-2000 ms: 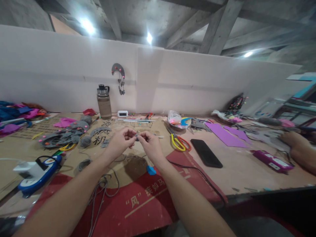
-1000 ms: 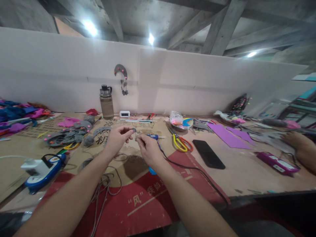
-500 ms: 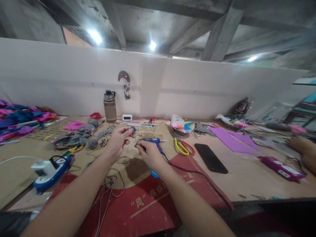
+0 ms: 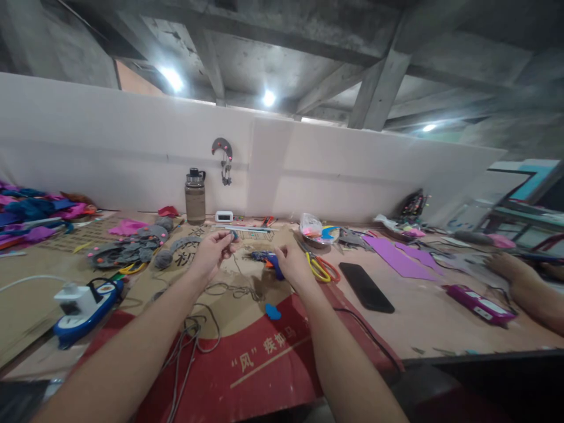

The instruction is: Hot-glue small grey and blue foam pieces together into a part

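Observation:
My left hand (image 4: 214, 251) is closed, its fingertips pinching a small dark-blue piece (image 4: 234, 235) over the cardboard. A thin grey cord (image 4: 240, 267) hangs below that hand and runs into loose loops on the sheet. My right hand (image 4: 292, 263) is closed around the handle of a blue glue gun (image 4: 277, 267) with an orange trigger, its nozzle pointing left. The fingers on the far side of the handle are hidden. A bright blue felt cutout (image 4: 273, 312) lies on the red part of the cardboard (image 4: 247, 393), nearer to me.
Yellow-and-orange scissors (image 4: 324, 269) and a black phone (image 4: 366, 286) lie to the right. At left are a power strip (image 4: 90, 314) and grey felt pieces with pink dots (image 4: 132, 247). A bottle (image 4: 194, 200) stands at the back. Another person's hand (image 4: 506, 267) rests far right.
My right hand has left the cord and moved right onto the glue gun, which is now turned with its nozzle leftward. My left hand still holds the blue piece. The view has shifted slightly.

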A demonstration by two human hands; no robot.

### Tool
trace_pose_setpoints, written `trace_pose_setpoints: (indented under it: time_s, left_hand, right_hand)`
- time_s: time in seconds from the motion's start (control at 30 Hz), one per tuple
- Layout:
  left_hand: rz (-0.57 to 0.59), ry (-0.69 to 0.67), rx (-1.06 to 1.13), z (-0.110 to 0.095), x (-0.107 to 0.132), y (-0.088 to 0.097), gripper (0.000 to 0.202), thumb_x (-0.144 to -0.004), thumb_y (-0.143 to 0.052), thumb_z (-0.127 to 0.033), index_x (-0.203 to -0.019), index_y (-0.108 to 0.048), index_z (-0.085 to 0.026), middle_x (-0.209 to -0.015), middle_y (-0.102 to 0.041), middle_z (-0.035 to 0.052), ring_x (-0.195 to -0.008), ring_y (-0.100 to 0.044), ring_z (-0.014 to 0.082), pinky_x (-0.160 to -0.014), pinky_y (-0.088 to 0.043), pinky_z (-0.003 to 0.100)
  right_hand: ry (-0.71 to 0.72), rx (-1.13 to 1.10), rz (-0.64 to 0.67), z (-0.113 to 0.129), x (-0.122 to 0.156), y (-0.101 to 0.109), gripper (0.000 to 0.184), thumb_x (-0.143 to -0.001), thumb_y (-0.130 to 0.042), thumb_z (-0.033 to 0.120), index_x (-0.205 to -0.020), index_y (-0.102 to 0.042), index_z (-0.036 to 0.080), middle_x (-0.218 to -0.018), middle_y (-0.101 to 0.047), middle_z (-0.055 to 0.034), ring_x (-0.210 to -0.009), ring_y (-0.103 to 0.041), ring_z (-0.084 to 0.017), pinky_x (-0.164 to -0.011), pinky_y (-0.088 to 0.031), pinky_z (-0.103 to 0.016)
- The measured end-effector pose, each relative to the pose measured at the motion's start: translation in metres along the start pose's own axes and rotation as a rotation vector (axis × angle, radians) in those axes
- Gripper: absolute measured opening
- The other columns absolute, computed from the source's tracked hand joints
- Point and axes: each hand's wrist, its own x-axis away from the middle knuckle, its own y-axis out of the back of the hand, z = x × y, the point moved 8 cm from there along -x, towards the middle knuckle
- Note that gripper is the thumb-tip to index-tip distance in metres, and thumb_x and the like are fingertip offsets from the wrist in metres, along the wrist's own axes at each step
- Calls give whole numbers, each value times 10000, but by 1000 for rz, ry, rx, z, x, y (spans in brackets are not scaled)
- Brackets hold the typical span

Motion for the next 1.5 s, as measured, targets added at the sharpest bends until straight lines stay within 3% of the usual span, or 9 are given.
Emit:
trace_pose_setpoints:
  time_s: [0.13, 0.27, 0.43, 0.57, 0.67, 0.83, 0.97, 1.17, 1.5]
  left_hand:
    - [10, 0, 17, -1, -1, 1, 202, -657, -692, -260, -762, -591, -119, -755, -641, 51, -466, -479, 27, -364, -278, 130]
    - [34, 15, 36, -2, -1, -1, 172, -662, -683, -244, -742, -599, -118, -735, -641, 55, -470, -491, 31, -359, -271, 127]
    - [44, 29, 38, -2, -3, 3, 155, -663, -672, -233, -730, -597, -114, -706, -642, 67, -442, -468, 33, -329, -236, 126]
    - [19, 32, 30, -1, -5, 11, 150, -671, -664, -226, -741, -605, -108, -723, -654, 83, -429, -462, 32, -309, -212, 123]
    - [-19, 65, 18, 1, -6, 16, 168, -676, -661, -233, -784, -616, -112, -773, -667, 91, -415, -464, 29, -291, -179, 121]
    - [-42, 93, 22, 4, -7, 19, 194, -644, -692, -248, -773, -628, -117, -776, -656, 70, -401, -428, 8, -279, -123, 113]
    - [-73, 95, 75, 8, -9, 23, 179, -607, -709, -216, -726, -622, -115, -727, -618, 36, -397, -377, -3, -283, -112, 104]
    - [-79, 98, 130, 9, -11, 25, 189, -601, -722, -196, -727, -608, -113, -698, -586, 25, -399, -362, -1, -285, -124, 102]
    - [-58, 89, 100, 4, -7, 17, 165, -633, -701, -206, -732, -609, -111, -684, -576, 24, -396, -352, 1, -280, -123, 100]
  right_hand:
    - [-72, 121, 193, -29, -4, -32, 250, -710, -582, 384, -700, -640, 141, -726, -650, -143, -705, -593, -216, -595, -381, -282]
    - [-92, 105, 190, -38, -5, -49, 131, -628, -623, 272, -695, -635, 161, -715, -658, -123, -648, -592, -205, -548, -373, -277]
    - [-103, -18, 147, -36, -11, -49, 119, -634, -575, 279, -679, -612, 175, -647, -633, -74, -584, -567, -173, -509, -371, -259]
    - [-63, -199, 92, -16, -9, -40, 246, -696, -474, 290, -891, -565, 172, -728, -628, -38, -597, -566, -142, -506, -400, -231]
    - [20, -525, 4, 11, 1, -22, 331, -670, -457, 244, -994, -478, 179, -792, -605, -10, -608, -559, -122, -532, -427, -225]
    - [180, -819, 103, 54, 23, -4, 271, -717, -484, 283, -976, -490, 206, -825, -602, -15, -557, -511, -113, -505, -428, -248]
    - [273, -726, 114, 63, 31, 0, 223, -805, -447, 328, -972, -518, 200, -811, -583, -28, -610, -505, -117, -538, -413, -243]
    - [386, -521, 36, 68, 36, -1, 215, -821, -471, 299, -1013, -513, 213, -894, -600, -38, -786, -558, -169, -737, -426, -313]
    - [409, -393, 10, 70, 38, 0, 259, -832, -461, 314, -1071, -488, 214, -973, -607, -74, -864, -566, -212, -776, -425, -351]
